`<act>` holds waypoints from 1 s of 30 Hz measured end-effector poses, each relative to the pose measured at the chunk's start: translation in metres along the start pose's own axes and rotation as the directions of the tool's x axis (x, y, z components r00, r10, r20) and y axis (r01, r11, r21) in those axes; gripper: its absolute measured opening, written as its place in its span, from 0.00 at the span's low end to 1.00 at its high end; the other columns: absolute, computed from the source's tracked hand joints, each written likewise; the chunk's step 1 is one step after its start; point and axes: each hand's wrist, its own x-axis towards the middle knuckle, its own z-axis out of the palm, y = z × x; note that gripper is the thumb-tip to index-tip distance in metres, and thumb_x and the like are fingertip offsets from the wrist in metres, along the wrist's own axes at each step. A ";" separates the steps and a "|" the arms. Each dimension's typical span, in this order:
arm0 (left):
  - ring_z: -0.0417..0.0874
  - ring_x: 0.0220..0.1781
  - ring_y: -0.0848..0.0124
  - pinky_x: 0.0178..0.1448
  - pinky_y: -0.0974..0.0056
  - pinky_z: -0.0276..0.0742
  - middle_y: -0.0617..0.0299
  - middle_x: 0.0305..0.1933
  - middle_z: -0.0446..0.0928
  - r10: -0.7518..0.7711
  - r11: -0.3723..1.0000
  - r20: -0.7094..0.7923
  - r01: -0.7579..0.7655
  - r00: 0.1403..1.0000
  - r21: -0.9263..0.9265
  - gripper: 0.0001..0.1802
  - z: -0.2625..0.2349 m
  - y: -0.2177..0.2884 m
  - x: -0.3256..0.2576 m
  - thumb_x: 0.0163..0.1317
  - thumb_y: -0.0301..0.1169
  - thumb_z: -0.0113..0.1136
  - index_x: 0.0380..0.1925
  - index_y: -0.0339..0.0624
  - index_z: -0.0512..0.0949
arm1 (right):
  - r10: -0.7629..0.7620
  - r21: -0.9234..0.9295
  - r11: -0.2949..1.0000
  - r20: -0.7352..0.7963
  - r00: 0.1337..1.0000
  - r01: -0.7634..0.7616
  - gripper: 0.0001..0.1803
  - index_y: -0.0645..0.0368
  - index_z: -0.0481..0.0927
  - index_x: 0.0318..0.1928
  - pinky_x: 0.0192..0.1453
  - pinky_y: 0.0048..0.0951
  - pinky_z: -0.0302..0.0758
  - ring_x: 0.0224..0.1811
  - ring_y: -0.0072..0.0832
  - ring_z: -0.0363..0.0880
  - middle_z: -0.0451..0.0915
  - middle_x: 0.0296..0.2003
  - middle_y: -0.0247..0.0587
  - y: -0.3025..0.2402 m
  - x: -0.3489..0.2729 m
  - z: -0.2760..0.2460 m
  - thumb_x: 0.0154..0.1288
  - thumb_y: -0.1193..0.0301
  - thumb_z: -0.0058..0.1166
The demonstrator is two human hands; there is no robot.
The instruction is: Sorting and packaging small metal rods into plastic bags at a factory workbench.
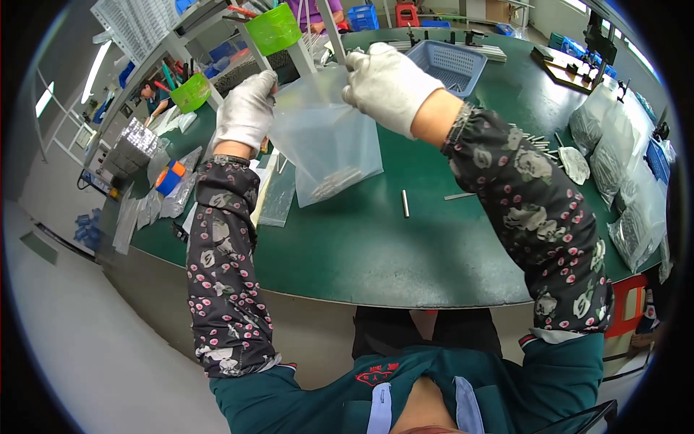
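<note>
A clear plastic bag point(329, 141) hangs over the green table with its mouth up. My left hand point(246, 112), in a white glove, grips one upper side of it. On the other upper side, the closed fingers of my white-gloved right hand point(390, 88) pinch the bag's edge. Several metal pins point(337, 181) lie together in the bag's bottom corner. One loose metal pin point(405, 203) rests on the table to the right of the bag. Another thin pin point(459, 196) lies beside my right sleeve, and a pile of pins point(536, 142) sits beyond that forearm.
A blue plastic basket point(448, 64) stands behind my right hand. Filled clear bags point(636, 217) line the table's right side. Flat plastic bags point(278, 194) and a tape roll point(170, 178) are at left. Green bins point(273, 30) hang on a rack; people sit farther back.
</note>
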 end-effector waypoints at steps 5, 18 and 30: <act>0.79 0.38 0.54 0.37 0.53 0.74 0.57 0.32 0.77 0.004 1.000 -0.140 -0.001 0.990 0.020 0.05 0.037 0.003 0.004 0.54 0.25 0.50 0.31 0.48 0.72 | 0.056 -0.006 0.998 -0.006 0.998 -0.056 0.05 0.52 0.79 0.32 0.43 0.30 0.68 0.52 0.27 0.74 0.80 0.34 0.31 -0.007 -0.007 0.033 0.54 0.68 0.52; 0.80 0.39 0.63 0.44 0.63 0.77 0.54 0.44 0.75 -0.053 0.973 -0.215 0.002 0.975 -0.229 0.24 0.017 0.056 -0.051 0.52 0.29 0.67 0.48 0.35 0.71 | 0.110 0.582 0.809 -0.277 0.955 0.076 0.15 0.54 0.78 0.39 0.35 0.36 0.73 0.35 0.34 0.77 0.78 0.35 0.39 -0.030 -0.181 -0.133 0.48 0.70 0.58; 0.80 0.35 0.56 0.37 0.59 0.76 0.54 0.32 0.78 0.061 0.937 0.410 0.090 0.910 -0.338 0.08 0.091 0.171 -0.125 0.54 0.30 0.62 0.33 0.41 0.76 | 0.170 0.644 0.761 -0.082 0.982 -0.078 0.18 0.51 0.83 0.43 0.34 0.33 0.80 0.31 0.35 0.80 0.81 0.34 0.47 -0.027 -0.242 -0.198 0.50 0.62 0.62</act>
